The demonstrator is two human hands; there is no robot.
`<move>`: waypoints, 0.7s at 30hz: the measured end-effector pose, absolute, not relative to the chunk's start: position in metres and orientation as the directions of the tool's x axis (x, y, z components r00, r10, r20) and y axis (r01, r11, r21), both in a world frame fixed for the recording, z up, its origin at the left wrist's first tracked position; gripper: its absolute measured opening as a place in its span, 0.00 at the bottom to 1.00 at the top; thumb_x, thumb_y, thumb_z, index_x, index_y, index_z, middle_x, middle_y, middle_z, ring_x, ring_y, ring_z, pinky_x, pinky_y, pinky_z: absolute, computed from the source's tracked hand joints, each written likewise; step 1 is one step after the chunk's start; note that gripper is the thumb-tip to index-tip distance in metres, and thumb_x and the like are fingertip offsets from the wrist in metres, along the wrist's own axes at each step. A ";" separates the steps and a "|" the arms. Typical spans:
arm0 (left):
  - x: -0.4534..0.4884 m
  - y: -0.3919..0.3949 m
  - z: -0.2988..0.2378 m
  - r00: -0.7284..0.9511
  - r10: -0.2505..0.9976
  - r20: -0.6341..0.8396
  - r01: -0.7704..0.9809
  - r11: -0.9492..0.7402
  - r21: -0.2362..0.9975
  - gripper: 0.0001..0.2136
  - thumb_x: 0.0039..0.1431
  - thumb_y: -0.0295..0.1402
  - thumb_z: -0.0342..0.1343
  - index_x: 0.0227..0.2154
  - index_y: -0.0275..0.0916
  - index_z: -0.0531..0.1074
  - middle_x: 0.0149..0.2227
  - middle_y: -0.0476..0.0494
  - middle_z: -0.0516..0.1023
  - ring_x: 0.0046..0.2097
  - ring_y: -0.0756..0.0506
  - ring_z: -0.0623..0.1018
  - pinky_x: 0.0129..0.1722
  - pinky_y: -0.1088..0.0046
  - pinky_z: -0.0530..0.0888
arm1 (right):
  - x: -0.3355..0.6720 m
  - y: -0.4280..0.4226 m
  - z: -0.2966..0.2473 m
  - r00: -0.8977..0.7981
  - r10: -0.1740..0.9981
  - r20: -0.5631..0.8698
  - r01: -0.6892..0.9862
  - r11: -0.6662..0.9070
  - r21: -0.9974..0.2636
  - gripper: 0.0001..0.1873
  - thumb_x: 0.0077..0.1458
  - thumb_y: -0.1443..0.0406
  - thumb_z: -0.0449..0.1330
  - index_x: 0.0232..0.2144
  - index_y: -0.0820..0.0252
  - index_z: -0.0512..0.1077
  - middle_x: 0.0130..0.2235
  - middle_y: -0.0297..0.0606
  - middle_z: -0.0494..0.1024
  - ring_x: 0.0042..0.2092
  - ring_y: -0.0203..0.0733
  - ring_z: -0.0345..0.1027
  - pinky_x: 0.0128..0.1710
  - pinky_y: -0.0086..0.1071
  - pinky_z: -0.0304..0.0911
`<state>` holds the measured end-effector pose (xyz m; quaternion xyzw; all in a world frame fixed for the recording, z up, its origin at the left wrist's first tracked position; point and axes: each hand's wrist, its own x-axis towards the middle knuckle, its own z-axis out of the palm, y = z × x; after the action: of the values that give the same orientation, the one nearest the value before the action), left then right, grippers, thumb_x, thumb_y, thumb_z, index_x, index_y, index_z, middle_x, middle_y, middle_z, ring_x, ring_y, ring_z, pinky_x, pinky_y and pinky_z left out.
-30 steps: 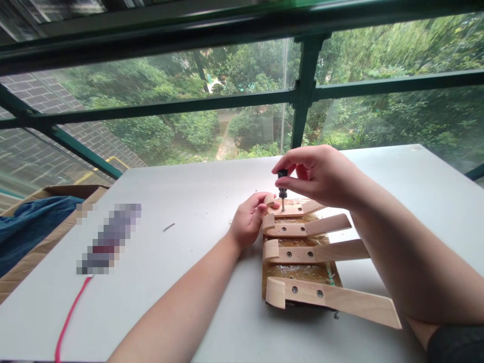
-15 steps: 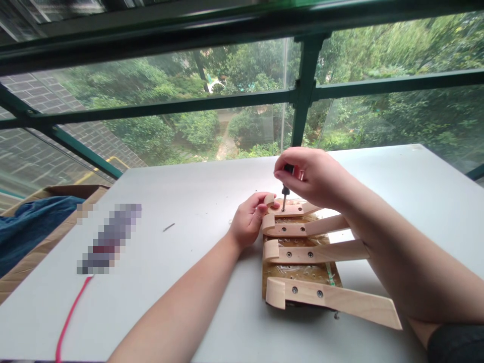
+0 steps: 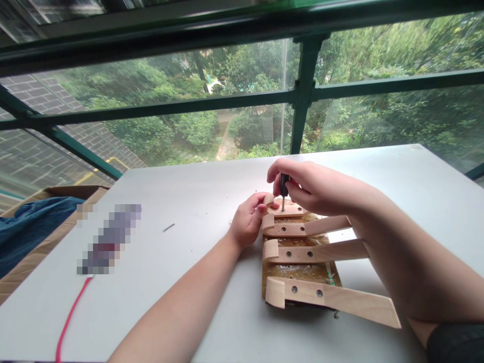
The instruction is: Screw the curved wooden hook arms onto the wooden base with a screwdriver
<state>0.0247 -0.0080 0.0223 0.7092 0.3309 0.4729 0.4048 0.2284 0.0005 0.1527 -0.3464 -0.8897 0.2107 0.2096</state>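
Head view: the right hand [image 3: 315, 189] pinches a small screwdriver [image 3: 283, 184] upright, fingers closed round its handle, with the tip on the far hook [image 3: 294, 208] of a wooden hook rack [image 3: 302, 272]. The rack lies right of centre on the white table [image 3: 181, 191]. The left hand [image 3: 247, 220] is clamped on that hook's curled end. Bare tabletop spreads left and far of the rack. Past the left edge, a cardboard box [image 3: 22, 275] holds blue cloth [image 3: 30, 222].

glazed balcony [image 3: 302, 96], white worktable [image 3: 196, 201], greenery outside
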 end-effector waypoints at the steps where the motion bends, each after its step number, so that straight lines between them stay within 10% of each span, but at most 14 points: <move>1: 0.025 -0.008 0.022 0.330 0.857 0.395 0.078 -0.442 0.894 0.20 0.67 0.47 0.44 0.48 0.37 0.69 0.44 0.38 0.78 0.47 0.42 0.76 0.51 0.63 0.70 | 0.230 0.002 0.152 -0.674 0.705 0.219 0.533 0.670 -0.517 0.19 0.55 0.75 0.47 0.47 0.57 0.65 0.39 0.36 0.79 0.34 0.35 0.67 0.34 0.28 0.58; 21: 0.025 -0.008 0.022 0.338 0.866 0.368 0.048 -0.406 0.913 0.18 0.67 0.45 0.45 0.45 0.37 0.70 0.45 0.38 0.76 0.49 0.41 0.75 0.53 0.63 0.69 | 0.235 0.002 0.158 -0.649 0.719 0.248 0.589 0.682 -0.433 0.13 0.59 0.66 0.54 0.47 0.53 0.70 0.38 0.33 0.78 0.33 0.34 0.66 0.33 0.27 0.57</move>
<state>0.0248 -0.0076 0.0221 0.6933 0.3297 0.4717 0.4338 0.2347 0.0020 0.1579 -0.3658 -0.8941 0.1590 0.2039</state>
